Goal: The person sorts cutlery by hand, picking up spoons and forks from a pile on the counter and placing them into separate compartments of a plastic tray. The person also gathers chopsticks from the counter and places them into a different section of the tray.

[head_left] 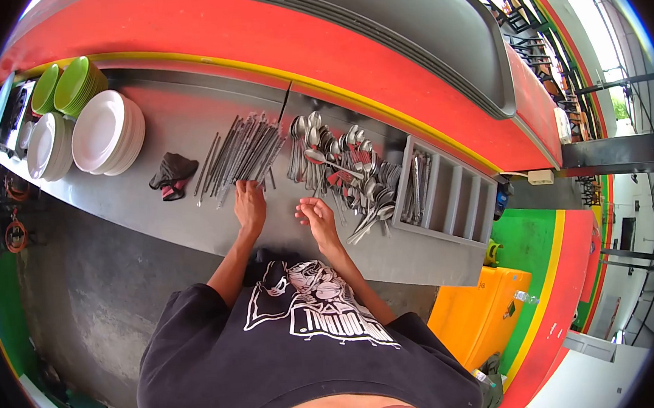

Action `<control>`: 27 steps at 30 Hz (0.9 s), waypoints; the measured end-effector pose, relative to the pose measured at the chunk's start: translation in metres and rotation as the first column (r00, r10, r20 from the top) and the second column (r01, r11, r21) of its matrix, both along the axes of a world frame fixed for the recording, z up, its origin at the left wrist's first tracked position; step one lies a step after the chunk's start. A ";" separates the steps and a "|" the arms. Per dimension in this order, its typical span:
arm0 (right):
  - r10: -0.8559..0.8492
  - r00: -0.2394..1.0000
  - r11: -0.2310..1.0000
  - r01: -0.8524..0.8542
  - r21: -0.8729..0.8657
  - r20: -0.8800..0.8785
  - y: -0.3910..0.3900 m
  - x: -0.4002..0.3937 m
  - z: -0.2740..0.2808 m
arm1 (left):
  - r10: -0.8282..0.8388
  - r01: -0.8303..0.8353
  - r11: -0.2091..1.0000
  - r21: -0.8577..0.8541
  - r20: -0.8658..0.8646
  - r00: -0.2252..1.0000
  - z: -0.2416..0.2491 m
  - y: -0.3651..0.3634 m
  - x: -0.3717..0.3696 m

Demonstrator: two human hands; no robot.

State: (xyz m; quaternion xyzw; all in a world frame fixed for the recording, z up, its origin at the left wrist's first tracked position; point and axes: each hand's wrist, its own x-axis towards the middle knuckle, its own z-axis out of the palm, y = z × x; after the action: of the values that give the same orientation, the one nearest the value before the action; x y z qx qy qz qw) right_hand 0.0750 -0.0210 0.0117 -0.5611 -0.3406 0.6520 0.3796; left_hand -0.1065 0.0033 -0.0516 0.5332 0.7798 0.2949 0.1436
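A loose pile of thin dark sticks (244, 151), some in clear wrappers, lies on the steel counter (181, 225). My left hand (250, 208) is at the near end of this pile, its fingers closed on the ends of some sticks. To its right, my right hand (319, 221) hovers over the counter's front part, fingers loosely curled and apart, nothing visible in them. Beyond and right of that hand spreads a heap of spoons and forks (345, 165). A grey cutlery tray (447, 188) stands right of the heap, with similar thin sticks in its left compartment.
A crumpled black cloth or bag (175, 174) lies left of the sticks. White plates (102, 132) and green bowls (80, 85) are stacked at the far left. Dark serving trays (390, 25) sit on the red ledge (178, 25). A yellow box (477, 318) stands below the counter's right end.
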 end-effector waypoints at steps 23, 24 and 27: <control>0.023 0.994 0.991 -0.009 0.136 -0.103 0.041 0.023 -0.016 | -0.214 0.545 0.839 0.001 0.920 0.328 0.043 0.001 0.075; 0.020 0.994 0.991 -0.006 0.134 -0.108 0.041 0.025 -0.016 | -0.158 0.535 0.845 0.000 0.956 0.249 0.043 0.001 0.075; 0.064 0.990 0.988 -0.046 0.145 -0.124 0.039 0.034 -0.017 | -0.107 0.536 0.844 -0.027 0.970 0.218 0.042 0.000 0.077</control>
State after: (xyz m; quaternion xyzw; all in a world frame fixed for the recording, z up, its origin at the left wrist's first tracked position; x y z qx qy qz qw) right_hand 0.1087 0.0179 -0.0049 -0.4799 -0.3762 0.6713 0.4214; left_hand -0.0295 0.0030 -0.0099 0.3701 0.4479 0.3648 0.7275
